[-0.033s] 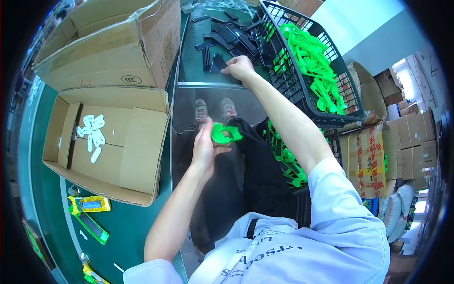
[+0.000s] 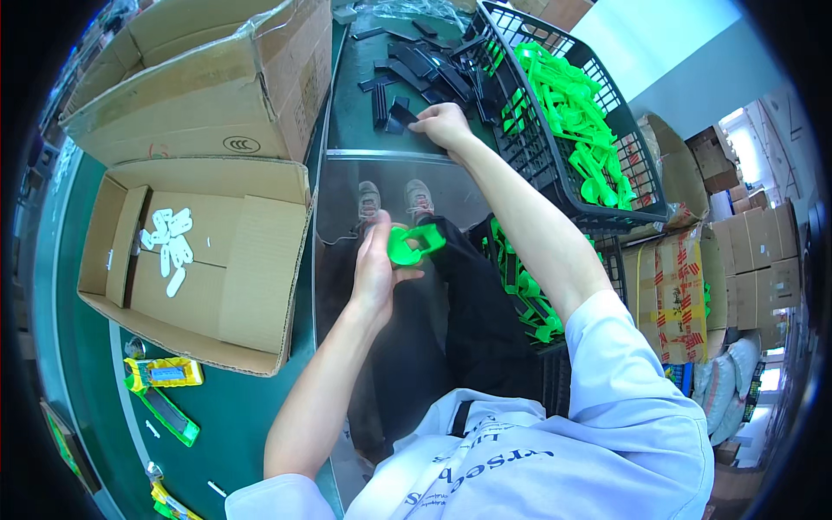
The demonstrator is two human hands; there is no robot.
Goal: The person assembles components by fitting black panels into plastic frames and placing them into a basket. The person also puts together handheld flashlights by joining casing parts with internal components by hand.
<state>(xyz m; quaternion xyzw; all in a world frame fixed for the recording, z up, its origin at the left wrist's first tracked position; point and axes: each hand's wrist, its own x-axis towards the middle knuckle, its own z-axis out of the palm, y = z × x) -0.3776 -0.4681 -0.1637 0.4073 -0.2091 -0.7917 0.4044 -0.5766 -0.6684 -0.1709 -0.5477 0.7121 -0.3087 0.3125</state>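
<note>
My left hand [image 2: 373,273] is closed round a bright green plastic part [image 2: 404,250], which has a rounded cup-like end and a squared frame at the other. It is held above my lap. My right arm reaches forward to the far table, where my right hand [image 2: 445,126] pinches the edge of a thin black plastic plate [image 2: 402,115]. Beside that plate stand a few narrow black strips [image 2: 380,106] close together. A loose heap of flat black pieces [image 2: 425,68] lies just beyond.
A black crate [image 2: 555,165] of green parts stands right of the heap, with more green parts [image 2: 527,295] below it. On the left, an open carton [image 2: 243,286] holds white pieces [image 2: 172,243]; a taller box [image 2: 199,104] stands behind. Yellow-green devices [image 2: 173,373] lie nearer.
The green part in my left hand has tilted slightly, its squared end rising a little. My right hand has shifted slightly, and the black plate at its fingertips has turned a little.
</note>
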